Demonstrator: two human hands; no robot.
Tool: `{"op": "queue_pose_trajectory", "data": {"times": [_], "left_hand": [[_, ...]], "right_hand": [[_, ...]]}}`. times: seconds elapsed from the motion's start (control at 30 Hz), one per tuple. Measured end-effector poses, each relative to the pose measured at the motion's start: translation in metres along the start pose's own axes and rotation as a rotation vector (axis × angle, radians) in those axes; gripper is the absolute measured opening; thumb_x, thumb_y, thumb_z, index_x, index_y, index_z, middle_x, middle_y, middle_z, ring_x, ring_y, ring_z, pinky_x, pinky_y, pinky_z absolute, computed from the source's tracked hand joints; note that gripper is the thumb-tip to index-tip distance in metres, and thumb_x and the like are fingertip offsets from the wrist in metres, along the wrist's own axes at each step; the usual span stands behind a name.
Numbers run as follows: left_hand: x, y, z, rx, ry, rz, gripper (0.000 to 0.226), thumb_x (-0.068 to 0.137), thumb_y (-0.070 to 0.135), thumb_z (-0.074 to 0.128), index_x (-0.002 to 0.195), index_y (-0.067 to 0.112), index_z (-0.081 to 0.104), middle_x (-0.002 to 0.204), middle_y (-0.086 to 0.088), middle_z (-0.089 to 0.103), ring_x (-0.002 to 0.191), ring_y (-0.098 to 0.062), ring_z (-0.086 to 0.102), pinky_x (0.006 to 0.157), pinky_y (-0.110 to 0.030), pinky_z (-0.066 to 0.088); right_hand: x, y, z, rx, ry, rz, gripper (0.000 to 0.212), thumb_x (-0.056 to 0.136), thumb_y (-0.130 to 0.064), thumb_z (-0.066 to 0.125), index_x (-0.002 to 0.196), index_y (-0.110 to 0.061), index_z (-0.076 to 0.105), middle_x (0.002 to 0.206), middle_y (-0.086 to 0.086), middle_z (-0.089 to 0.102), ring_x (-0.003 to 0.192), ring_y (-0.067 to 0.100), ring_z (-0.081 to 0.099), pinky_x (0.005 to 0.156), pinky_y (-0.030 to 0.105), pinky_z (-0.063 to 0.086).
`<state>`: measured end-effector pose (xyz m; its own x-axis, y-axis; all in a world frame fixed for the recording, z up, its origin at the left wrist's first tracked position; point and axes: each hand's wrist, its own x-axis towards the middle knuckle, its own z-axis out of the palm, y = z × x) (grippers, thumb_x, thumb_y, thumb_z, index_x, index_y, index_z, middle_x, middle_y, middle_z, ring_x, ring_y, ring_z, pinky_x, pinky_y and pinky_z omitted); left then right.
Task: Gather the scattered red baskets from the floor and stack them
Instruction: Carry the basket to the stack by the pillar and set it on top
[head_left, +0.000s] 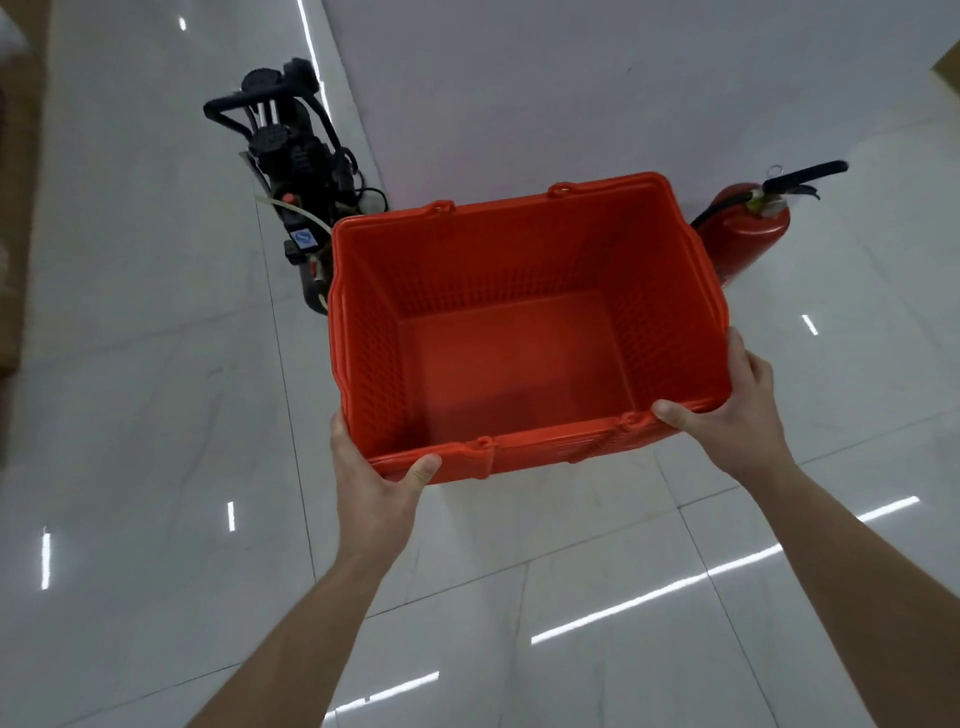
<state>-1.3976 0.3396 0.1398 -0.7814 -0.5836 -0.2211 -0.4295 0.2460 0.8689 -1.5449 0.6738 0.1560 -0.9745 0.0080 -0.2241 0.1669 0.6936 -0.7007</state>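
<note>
Hands grip one red basket (524, 332) by its near corners, the left hand (371, 478) and the right hand (737, 410) each with a thumb on the rim, above the shiny floor (156, 415), black machine (291, 166) behind-left of the basket, red fire extinguisher (748, 228) behind-right.

Red basket (524, 332) — glossy white tiled floor (156, 364)
</note>
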Motion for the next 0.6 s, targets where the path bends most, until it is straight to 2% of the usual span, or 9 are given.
{"op": "queue_pose_trajectory", "data": {"times": [0.13, 0.27, 0.33, 0.4, 0.5, 0.6], "left_hand": [[0.032, 0.018, 0.019, 0.003, 0.006, 0.000, 0.108, 0.074, 0.029, 0.085, 0.153, 0.031, 0.012, 0.143, 0.009, 0.036, 0.129, -0.011, 0.041, 0.105, -0.034, 0.043], [0.044, 0.035, 0.039, -0.021, 0.019, -0.026, 0.106, 0.074, 0.028, 0.085, 0.152, 0.035, 0.012, 0.144, 0.007, 0.037, 0.130, -0.015, 0.043, 0.103, -0.037, 0.046], [0.046, 0.044, 0.048, -0.021, 0.016, -0.048, 0.106, 0.074, 0.032, 0.084, 0.151, 0.037, 0.011, 0.148, 0.006, 0.035, 0.132, -0.016, 0.042, 0.104, -0.038, 0.045], [0.044, 0.045, 0.056, 0.001, 0.005, -0.047, 0.109, 0.072, 0.040, 0.083, 0.152, 0.040, 0.008, 0.150, 0.006, 0.032, 0.135, -0.016, 0.040, 0.106, -0.040, 0.044], [0.039, 0.046, 0.066, 0.038, 0.027, -0.083, 0.112, 0.072, 0.037, 0.085, 0.152, 0.042, 0.006, 0.151, 0.007, 0.031, 0.136, -0.017, 0.040, 0.107, -0.046, 0.043], [0.040, 0.053, 0.071, 0.075, 0.026, -0.073, 0.111, 0.074, 0.032, 0.084, 0.150, 0.046, 0.005, 0.148, 0.011, 0.032, 0.133, -0.016, 0.042, 0.105, -0.046, 0.045]], "right_hand": [[0.036, -0.009, -0.008, 0.009, 0.012, -0.039, 0.111, 0.067, -0.047, 0.086, 0.143, -0.063, 0.006, 0.150, 0.005, 0.025, 0.135, 0.033, 0.039, 0.108, 0.048, 0.040], [0.067, -0.013, -0.022, -0.001, -0.003, -0.042, 0.107, 0.064, -0.052, 0.086, 0.138, -0.067, 0.010, 0.148, 0.005, 0.026, 0.133, 0.035, 0.042, 0.105, 0.051, 0.042], [0.087, -0.015, -0.031, 0.001, -0.042, -0.031, 0.111, 0.058, -0.063, 0.083, 0.146, -0.061, 0.014, 0.148, 0.006, 0.027, 0.131, 0.037, 0.042, 0.105, 0.055, 0.043], [0.104, -0.014, -0.040, -0.017, -0.098, -0.014, 0.123, 0.055, -0.068, 0.081, 0.152, -0.052, 0.008, 0.150, 0.007, 0.025, 0.132, 0.039, 0.042, 0.105, 0.059, 0.042], [0.115, -0.006, -0.046, -0.029, -0.123, -0.014, 0.126, 0.057, -0.061, 0.083, 0.154, -0.047, 0.004, 0.152, 0.006, 0.023, 0.135, 0.040, 0.040, 0.104, 0.061, 0.043], [0.122, 0.000, -0.047, -0.019, -0.128, -0.012, 0.127, 0.058, -0.059, 0.086, 0.154, -0.046, 0.004, 0.154, 0.003, 0.021, 0.137, 0.037, 0.039, 0.105, 0.061, 0.043]]}}
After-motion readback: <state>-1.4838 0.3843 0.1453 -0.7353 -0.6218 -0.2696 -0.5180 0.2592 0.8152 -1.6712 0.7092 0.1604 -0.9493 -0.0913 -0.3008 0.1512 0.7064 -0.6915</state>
